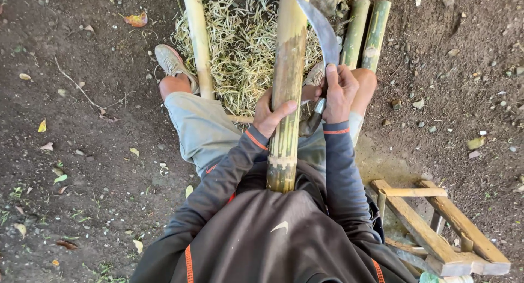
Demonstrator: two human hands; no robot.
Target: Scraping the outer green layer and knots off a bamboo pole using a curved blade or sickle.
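Note:
A thick bamboo pole (pixel 287 59) runs from my lap up and away, its near end resting against my belly. My left hand (pixel 271 115) grips its left side, thumb across the front. My right hand (pixel 339 92) is closed on the handle of a curved steel knife (pixel 323 33), whose blade points up and arcs toward the pole's right side. Whether the blade touches the pole is unclear. Both arms wear dark sleeves with orange trim.
A heap of pale bamboo shavings (pixel 240 48) lies between my feet. A thinner tan pole (pixel 197 42) lies left, two green poles (pixel 365 34) right. A small wooden stool frame (pixel 436 228) lies at lower right. Bare dirt with leaves surrounds me.

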